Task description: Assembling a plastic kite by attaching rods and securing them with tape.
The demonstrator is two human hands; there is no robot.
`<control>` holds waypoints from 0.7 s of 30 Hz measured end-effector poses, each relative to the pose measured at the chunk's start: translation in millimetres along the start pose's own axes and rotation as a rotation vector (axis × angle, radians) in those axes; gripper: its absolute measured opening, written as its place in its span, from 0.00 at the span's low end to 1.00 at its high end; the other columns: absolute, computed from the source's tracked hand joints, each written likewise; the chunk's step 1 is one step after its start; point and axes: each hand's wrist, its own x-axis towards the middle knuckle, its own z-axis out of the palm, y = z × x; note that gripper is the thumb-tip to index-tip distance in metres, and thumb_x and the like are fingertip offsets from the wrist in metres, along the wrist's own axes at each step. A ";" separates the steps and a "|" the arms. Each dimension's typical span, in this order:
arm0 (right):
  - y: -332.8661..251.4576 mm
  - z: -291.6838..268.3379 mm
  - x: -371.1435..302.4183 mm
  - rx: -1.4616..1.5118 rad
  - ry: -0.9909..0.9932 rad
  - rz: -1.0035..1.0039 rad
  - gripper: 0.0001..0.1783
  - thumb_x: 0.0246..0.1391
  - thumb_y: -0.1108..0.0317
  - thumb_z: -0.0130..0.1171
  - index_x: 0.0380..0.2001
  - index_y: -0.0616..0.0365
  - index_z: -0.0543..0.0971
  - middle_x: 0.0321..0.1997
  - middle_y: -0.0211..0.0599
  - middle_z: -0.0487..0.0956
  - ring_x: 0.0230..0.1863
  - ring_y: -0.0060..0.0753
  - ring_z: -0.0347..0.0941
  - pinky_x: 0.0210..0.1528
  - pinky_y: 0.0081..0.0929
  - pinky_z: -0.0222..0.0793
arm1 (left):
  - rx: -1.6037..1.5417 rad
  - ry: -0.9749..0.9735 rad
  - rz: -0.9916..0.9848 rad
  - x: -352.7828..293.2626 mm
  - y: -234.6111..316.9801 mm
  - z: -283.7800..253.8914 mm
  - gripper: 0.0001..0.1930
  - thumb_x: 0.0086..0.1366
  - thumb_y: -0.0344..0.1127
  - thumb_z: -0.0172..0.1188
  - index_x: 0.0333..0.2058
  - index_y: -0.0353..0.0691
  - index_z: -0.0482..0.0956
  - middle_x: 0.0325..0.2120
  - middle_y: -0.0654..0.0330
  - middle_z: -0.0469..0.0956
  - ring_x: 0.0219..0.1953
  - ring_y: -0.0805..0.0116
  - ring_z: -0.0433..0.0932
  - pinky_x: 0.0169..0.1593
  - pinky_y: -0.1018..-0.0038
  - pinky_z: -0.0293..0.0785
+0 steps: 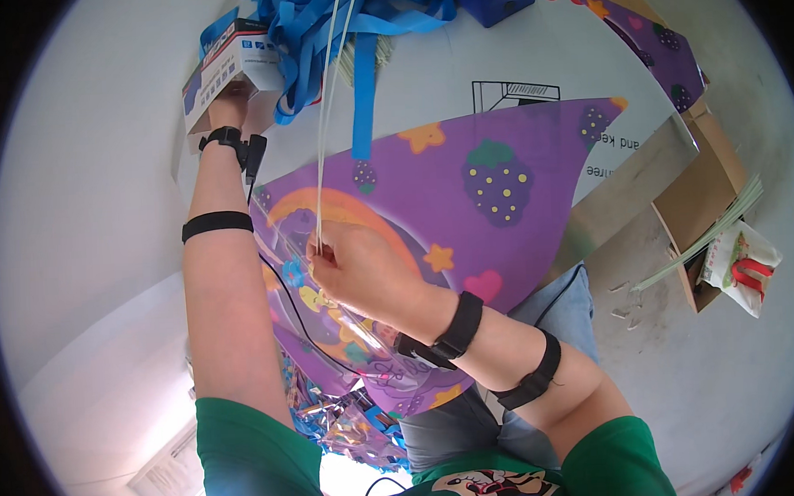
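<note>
Two cords [321,163] are pinched in the right hand [349,263], whose fingers are curled closed above the purple sheet [452,192]; the cords are stretched ahead of it. The left hand [230,106] is partly hidden at the near end of the box [229,56], ahead and left of the right hand; whether anything is gripped there cannot be told. Print [221,77] is borne by the box, and black letters [625,140] are seen well right of the right hand. Blue straps [363,90] are bunched beside the left hand.

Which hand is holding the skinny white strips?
The right hand: it pinches the white strips, while the left hand reaches into the box.
</note>
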 end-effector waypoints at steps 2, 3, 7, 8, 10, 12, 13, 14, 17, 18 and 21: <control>0.3 0.1 0.3 -0.008 0.000 0.007 0.04 0.47 0.74 0.52 0.27 0.64 0.72 0.21 0.44 0.72 0.23 0.41 0.69 0.27 0.34 0.63 | -0.028 0.016 0.024 -0.5 2.8 1.0 0.09 0.55 0.35 0.56 0.33 0.40 0.81 0.31 0.54 0.80 0.35 0.59 0.78 0.41 0.69 0.72; 0.7 0.2 0.2 -0.008 -0.001 0.008 0.04 0.47 0.74 0.52 0.27 0.64 0.72 0.21 0.44 0.72 0.23 0.41 0.69 0.27 0.34 0.63 | -0.057 0.032 0.049 -0.8 4.1 1.5 0.09 0.54 0.32 0.55 0.33 0.39 0.80 0.29 0.55 0.80 0.32 0.63 0.79 0.37 0.71 0.72; 1.7 0.3 0.6 0.003 -0.001 -0.001 0.04 0.47 0.74 0.52 0.27 0.64 0.72 0.21 0.44 0.71 0.22 0.41 0.69 0.26 0.33 0.63 | 0.076 0.050 0.089 -1.1 4.7 0.2 0.09 0.55 0.33 0.56 0.33 0.38 0.80 0.29 0.55 0.80 0.33 0.61 0.80 0.38 0.70 0.73; 1.9 0.7 0.9 -0.007 -0.004 -0.006 0.04 0.47 0.74 0.52 0.27 0.64 0.72 0.21 0.44 0.71 0.22 0.40 0.69 0.26 0.33 0.63 | 0.001 0.031 0.046 -2.1 2.6 -3.0 0.09 0.55 0.34 0.55 0.33 0.40 0.80 0.31 0.53 0.80 0.36 0.58 0.78 0.41 0.68 0.72; 2.4 3.2 1.7 -0.005 0.009 -0.010 0.04 0.47 0.74 0.52 0.27 0.63 0.72 0.20 0.44 0.71 0.22 0.40 0.69 0.26 0.33 0.63 | -0.072 0.011 0.003 -5.9 0.5 -9.9 0.09 0.55 0.36 0.55 0.32 0.42 0.81 0.33 0.52 0.80 0.39 0.54 0.77 0.43 0.66 0.71; 0.5 5.3 2.5 0.002 0.017 -0.018 0.04 0.46 0.74 0.52 0.27 0.63 0.72 0.20 0.43 0.71 0.22 0.40 0.69 0.26 0.33 0.63 | -0.266 0.005 -0.071 -13.7 -3.2 -22.8 0.09 0.57 0.33 0.55 0.35 0.38 0.79 0.32 0.54 0.80 0.36 0.60 0.77 0.40 0.69 0.71; -0.6 3.9 2.8 -0.007 0.004 -0.002 0.04 0.46 0.74 0.52 0.27 0.63 0.72 0.20 0.43 0.71 0.22 0.40 0.69 0.26 0.33 0.63 | -0.265 0.006 -0.073 -20.7 -1.5 -29.8 0.09 0.57 0.33 0.55 0.35 0.38 0.79 0.32 0.54 0.80 0.36 0.60 0.77 0.40 0.69 0.71; 0.2 0.6 2.9 -0.021 -0.005 0.018 0.04 0.46 0.73 0.52 0.27 0.62 0.72 0.19 0.42 0.71 0.22 0.40 0.69 0.26 0.32 0.63 | -0.514 -0.079 -0.199 -29.5 6.1 -33.6 0.08 0.58 0.30 0.55 0.36 0.37 0.77 0.31 0.57 0.78 0.33 0.65 0.76 0.38 0.72 0.70; 4.6 -3.1 4.4 0.037 -0.009 0.049 0.04 0.46 0.73 0.52 0.26 0.62 0.72 0.19 0.42 0.71 0.21 0.41 0.68 0.26 0.32 0.63 | -1.116 -0.280 -0.335 -73.0 27.1 -59.4 0.08 0.58 0.21 0.54 0.37 0.37 0.72 0.31 0.63 0.72 0.29 0.76 0.69 0.34 0.81 0.66; 6.8 -7.6 4.2 0.031 -0.014 0.052 0.04 0.46 0.73 0.52 0.26 0.62 0.72 0.19 0.42 0.71 0.21 0.41 0.68 0.26 0.32 0.63 | -1.240 -0.257 -0.416 -94.5 47.0 -67.4 0.07 0.58 0.21 0.54 0.35 0.38 0.72 0.32 0.62 0.72 0.30 0.77 0.69 0.34 0.82 0.66; 11.8 -6.5 5.7 -0.097 -0.061 -0.026 0.04 0.46 0.73 0.51 0.26 0.62 0.73 0.20 0.47 0.72 0.23 0.46 0.70 0.27 0.35 0.64 | -1.532 -0.336 -0.476 -168.2 66.3 -89.9 0.08 0.57 0.20 0.55 0.33 0.39 0.69 0.35 0.62 0.71 0.30 0.77 0.69 0.36 0.83 0.67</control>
